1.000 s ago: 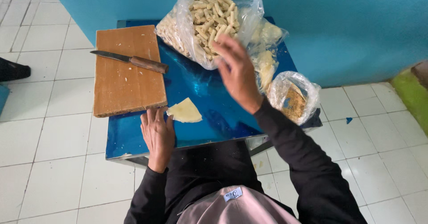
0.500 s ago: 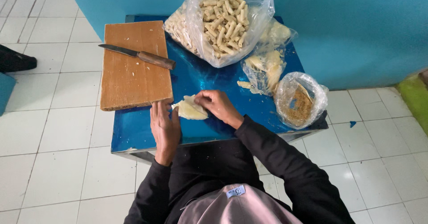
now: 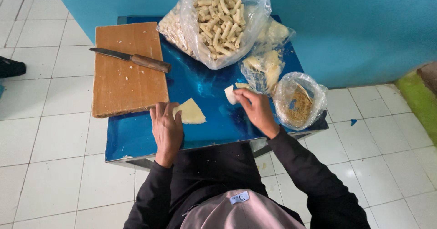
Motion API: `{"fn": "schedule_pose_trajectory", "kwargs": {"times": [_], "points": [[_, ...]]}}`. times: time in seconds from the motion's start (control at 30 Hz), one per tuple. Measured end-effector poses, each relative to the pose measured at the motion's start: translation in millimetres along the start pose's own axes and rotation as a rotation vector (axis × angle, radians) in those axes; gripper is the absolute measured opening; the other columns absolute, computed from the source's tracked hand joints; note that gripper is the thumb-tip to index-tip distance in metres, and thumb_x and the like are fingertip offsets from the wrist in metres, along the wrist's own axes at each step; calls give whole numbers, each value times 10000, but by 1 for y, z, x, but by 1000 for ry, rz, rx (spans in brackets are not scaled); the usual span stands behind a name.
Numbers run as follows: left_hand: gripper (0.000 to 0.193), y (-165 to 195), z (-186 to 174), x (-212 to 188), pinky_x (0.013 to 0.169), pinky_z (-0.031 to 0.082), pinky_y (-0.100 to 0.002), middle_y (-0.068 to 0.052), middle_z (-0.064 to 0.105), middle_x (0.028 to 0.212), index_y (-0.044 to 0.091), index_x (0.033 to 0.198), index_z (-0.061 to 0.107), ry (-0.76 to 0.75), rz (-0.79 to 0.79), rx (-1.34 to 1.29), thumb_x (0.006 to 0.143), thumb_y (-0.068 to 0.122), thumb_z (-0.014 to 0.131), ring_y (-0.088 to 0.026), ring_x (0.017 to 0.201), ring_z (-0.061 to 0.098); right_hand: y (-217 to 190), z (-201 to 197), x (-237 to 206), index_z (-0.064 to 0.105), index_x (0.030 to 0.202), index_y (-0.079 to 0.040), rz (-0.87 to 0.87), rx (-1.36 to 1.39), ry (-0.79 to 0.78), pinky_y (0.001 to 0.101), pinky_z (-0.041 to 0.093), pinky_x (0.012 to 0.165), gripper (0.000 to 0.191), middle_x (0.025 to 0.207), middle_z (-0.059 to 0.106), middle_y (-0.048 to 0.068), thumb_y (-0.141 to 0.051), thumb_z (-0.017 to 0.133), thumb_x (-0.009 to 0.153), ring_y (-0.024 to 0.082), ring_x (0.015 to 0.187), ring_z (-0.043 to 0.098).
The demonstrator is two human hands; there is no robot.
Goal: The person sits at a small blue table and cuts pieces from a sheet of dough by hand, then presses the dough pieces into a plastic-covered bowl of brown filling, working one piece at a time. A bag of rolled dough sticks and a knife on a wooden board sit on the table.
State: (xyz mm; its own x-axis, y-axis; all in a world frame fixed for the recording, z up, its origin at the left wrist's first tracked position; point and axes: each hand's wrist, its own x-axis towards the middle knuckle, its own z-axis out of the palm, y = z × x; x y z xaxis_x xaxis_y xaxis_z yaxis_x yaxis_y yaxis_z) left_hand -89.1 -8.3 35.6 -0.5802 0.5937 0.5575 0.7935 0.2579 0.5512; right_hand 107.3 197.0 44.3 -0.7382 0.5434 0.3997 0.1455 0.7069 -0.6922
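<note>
Since half a second before, the right hand [image 3: 256, 110] had drawn away from the pale sheet [image 3: 190, 112] toward the bags, and it now pinched a small white piece [image 3: 230, 94] at its fingertips. The left hand [image 3: 166, 128] had stayed flat and open on the table [image 3: 136, 138], its fingers touching the sheet's left edge.

In the head view, three clear plastic bags stood along the table's far and right side. The big bag [image 3: 218, 19], open at the top, was full of short pale rolled sticks and sat at the far edge. Just right of it and nearer the person, a crumpled middle bag [image 3: 266, 63] held flat pale yellow pieces, touching the big bag. The small bag [image 3: 300, 100], rolled open at the near right corner, held brown crumbs. The white piece hung just beside the middle bag's lower end.

A brown wooden board [image 3: 127, 81] lay on the table's left side, overhanging its edge, with a knife [image 3: 132, 59] lying across the board's far part, wooden handle to the right.

The table was a glossy blue top on a metal frame. It stood on a white tiled floor [image 3: 45, 133] against a blue wall [image 3: 355, 28]. A small grey label [image 3: 239, 197] showed on the person's head covering at the bottom edge.
</note>
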Motion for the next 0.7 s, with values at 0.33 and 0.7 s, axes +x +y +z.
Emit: {"fn": "schedule_pose_trajectory", "kwargs": {"times": [0.33, 0.7], "points": [[139, 8, -3, 3, 765, 507, -426, -134, 656, 961, 42, 1068, 657, 60, -58, -124, 931, 21, 659, -325, 902, 647, -56, -11, -13, 707, 1257, -77, -120, 53, -47, 301, 601, 852, 260, 1197, 762, 93, -24, 636, 1013, 217, 1064, 763], [236, 8, 7, 23, 638, 549, -285, -88, 700, 903, -9, 1126, 608, -70, -167, -570, 900, 18, 670, -152, 761, 717, -65, 105, 19, 656, 1012, -54, -50, -91, -10, 359, 495, 776, 166, 914, 667, 91, -181, 761, 994, 268, 911, 653]]}}
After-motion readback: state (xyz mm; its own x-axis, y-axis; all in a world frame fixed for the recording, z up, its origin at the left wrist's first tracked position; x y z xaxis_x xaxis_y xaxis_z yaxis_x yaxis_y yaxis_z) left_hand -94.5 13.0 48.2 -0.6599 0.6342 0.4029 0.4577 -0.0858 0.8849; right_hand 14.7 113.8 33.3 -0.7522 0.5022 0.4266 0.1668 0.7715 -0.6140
